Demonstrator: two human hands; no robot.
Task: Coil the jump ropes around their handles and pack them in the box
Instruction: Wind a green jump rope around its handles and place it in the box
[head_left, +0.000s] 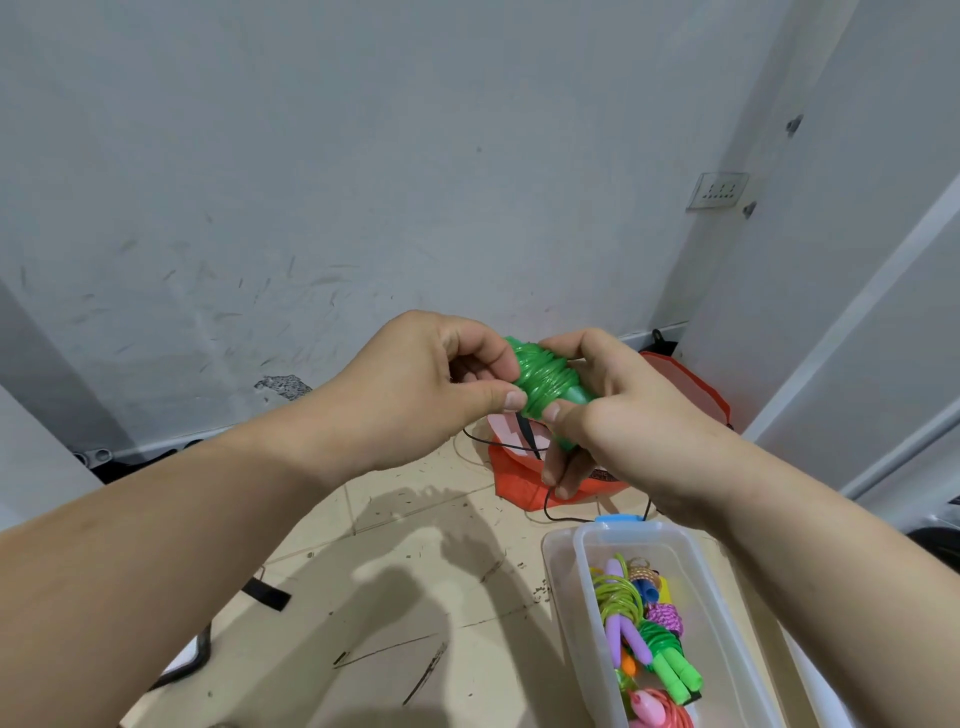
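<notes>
A green jump rope (543, 376), wound in many turns around its green handles, is held up in front of me between both hands. My left hand (431, 379) pinches the coil's left side with thumb and fingers. My right hand (613, 410) grips the handles from the right, thumb on the coil and fingers curled below. Down at the lower right stands a clear plastic box (566, 587) holding several coiled ropes (649, 644) in green, purple, pink and yellow.
An orange-red bag (519, 478) lies on the tiled floor behind my hands, with a thin black cord (550, 512) trailing by it. A black strap (270, 592) lies at the left. The grey wall has a socket (719, 189) at the upper right.
</notes>
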